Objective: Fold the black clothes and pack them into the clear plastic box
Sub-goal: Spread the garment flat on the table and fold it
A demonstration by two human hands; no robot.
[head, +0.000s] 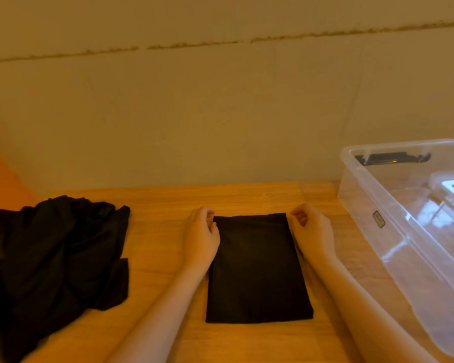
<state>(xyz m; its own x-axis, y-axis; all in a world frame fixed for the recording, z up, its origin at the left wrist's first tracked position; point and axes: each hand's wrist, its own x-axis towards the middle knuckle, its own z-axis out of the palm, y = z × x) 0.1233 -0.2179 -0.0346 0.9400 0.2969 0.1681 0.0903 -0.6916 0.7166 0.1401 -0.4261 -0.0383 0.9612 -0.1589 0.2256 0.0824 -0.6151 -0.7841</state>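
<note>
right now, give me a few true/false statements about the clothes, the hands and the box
1. The folded black garment lies on the table between the hands. True.
2. The clear plastic box already holds folded clothes. False: no clothes show inside it.
3. The left hand and right hand are at the garment's far corners. True.
4. The unfolded black pile sits right of the box. False: it lies at the table's left side.
</note>
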